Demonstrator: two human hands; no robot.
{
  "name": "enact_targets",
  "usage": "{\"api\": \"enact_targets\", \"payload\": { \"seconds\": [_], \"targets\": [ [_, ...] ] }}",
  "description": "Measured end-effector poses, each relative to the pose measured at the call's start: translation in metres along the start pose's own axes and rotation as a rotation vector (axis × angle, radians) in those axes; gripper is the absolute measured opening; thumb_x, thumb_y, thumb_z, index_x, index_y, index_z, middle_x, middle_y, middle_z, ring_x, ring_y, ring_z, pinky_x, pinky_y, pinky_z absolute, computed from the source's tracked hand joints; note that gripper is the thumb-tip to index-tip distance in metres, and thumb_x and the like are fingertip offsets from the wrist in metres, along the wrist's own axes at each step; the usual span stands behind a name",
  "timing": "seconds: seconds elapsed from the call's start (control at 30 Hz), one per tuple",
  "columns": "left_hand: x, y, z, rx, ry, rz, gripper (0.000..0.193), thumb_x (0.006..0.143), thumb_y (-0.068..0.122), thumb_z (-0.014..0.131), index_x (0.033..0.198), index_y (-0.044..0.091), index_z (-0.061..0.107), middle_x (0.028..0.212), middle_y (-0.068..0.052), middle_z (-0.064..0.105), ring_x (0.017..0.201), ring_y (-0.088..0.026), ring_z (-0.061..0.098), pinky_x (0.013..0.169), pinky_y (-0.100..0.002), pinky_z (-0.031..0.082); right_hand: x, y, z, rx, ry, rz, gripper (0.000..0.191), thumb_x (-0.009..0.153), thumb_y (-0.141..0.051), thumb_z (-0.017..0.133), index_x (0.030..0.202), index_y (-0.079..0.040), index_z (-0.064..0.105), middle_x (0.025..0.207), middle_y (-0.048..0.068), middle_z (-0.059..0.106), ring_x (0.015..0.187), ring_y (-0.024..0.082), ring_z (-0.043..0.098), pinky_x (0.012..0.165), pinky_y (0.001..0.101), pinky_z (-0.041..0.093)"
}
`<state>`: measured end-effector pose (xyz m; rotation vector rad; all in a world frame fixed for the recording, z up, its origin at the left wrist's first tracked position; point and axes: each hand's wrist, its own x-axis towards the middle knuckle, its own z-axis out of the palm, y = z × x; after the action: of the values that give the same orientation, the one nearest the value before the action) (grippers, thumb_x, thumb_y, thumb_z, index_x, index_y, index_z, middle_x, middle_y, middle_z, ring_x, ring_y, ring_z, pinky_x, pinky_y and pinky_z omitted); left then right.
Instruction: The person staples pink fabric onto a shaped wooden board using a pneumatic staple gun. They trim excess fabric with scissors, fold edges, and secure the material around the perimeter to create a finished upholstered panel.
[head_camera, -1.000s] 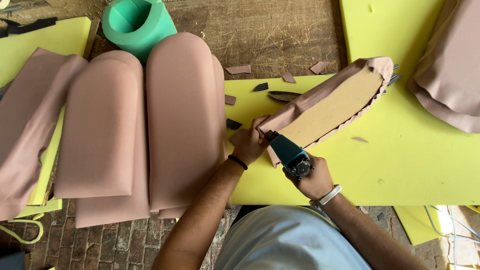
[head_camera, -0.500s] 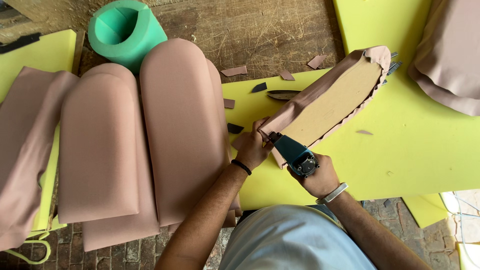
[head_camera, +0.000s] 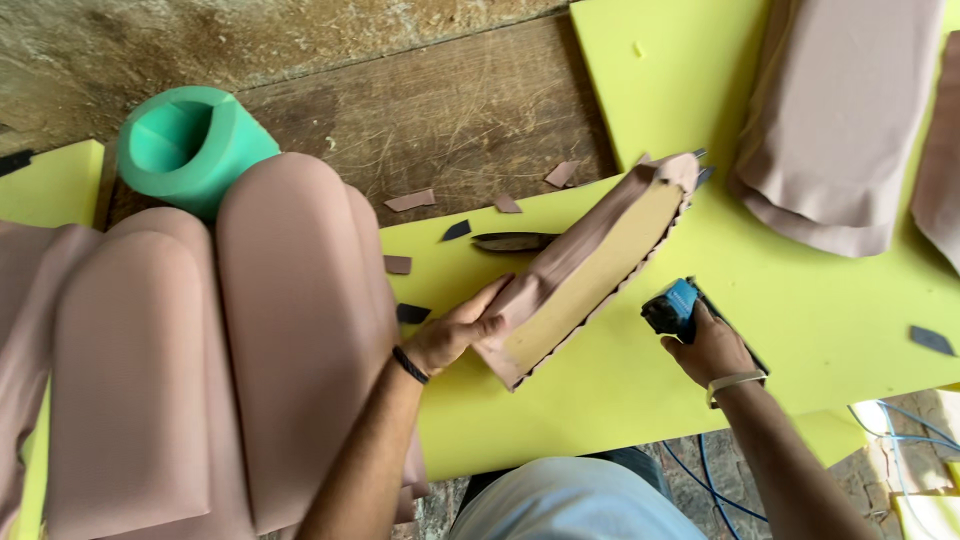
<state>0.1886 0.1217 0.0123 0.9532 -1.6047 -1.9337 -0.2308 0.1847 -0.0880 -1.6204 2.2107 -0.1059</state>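
Left hand (head_camera: 455, 335): fingers clenched on the near end of a long upholstered panel (head_camera: 590, 265), thumb on the pink covering, fingertips wrapped onto the tan underside. The panel lies tilted on its edge on the yellow foam sheet (head_camera: 800, 320), running from the left hand up and away to the right, its bare tan face turned toward the right hand. Pink covering is folded over its rim along the whole length.

Right hand (head_camera: 715, 345): fingers grasping a blue and black stapler-type tool (head_camera: 672, 307); the exact kind of tool cannot be confirmed from this angle. The tool's nose sits just beside the panel's lower edge, apart from it, not touching.

Surroundings: a stack of covered pink cushions (head_camera: 200, 350) stands left of the left forearm, with a green foam roll (head_camera: 190, 145) behind it. More pink-covered pieces (head_camera: 835, 130) lie at the far right on the foam. Small fabric offcuts (head_camera: 410, 200) are scattered on the wooden bench (head_camera: 420, 100). Blue hose (head_camera: 700, 480) shows below the foam edge.
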Motion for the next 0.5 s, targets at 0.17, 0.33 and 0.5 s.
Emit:
{"api": "enact_targets", "payload": {
  "seconds": [0.17, 0.33, 0.5],
  "targets": [
    [0.079, 0.014, 0.022, 0.298, -0.235, -0.03, 0.125, 0.083, 0.08, 0.058, 0.163, 0.0, 0.004, 0.168, -0.024, 0.014, 0.157, -0.029, 0.021, 0.126, -0.041, 0.024, 0.022, 0.033, -0.018, 0.021, 0.08, -0.157, 0.08, 0.074, -0.041, 0.083, 0.141, -0.007, 0.056, 0.125, 0.028, 0.063, 0.113, 0.045, 0.064, 0.091, 0.0515, 0.053],
    [0.188, 0.011, 0.081, 0.036, -0.227, 0.05, 0.1, 0.097, 0.073, 0.038, 0.164, 0.003, 0.015, 0.174, -0.017, 0.014, 0.16, -0.026, 0.012, 0.128, -0.038, 0.01, 0.026, -0.017, -0.05, 1.343, -0.072, 0.036, 0.054, 0.091, -0.042, 0.067, 0.128, -0.003, 0.069, 0.106, 0.01, 0.074, 0.097, 0.026, 0.072, 0.086, 0.0425, 0.06],
    [0.293, 0.006, 0.117, -0.334, -0.242, 0.098, 0.071, 0.113, 0.051, 0.027, 0.167, 0.006, 0.024, 0.173, -0.022, 0.027, 0.148, -0.042, 0.04, 0.123, -0.045, 0.028, 0.04, -0.061, -0.049, 2.074, -0.011, 0.045, 0.034, 0.098, -0.043, 0.062, 0.107, -0.01, 0.061, 0.093, 0.003, 0.064, 0.086, 0.02, 0.064, 0.079, 0.0385, 0.054]
  ]
}}
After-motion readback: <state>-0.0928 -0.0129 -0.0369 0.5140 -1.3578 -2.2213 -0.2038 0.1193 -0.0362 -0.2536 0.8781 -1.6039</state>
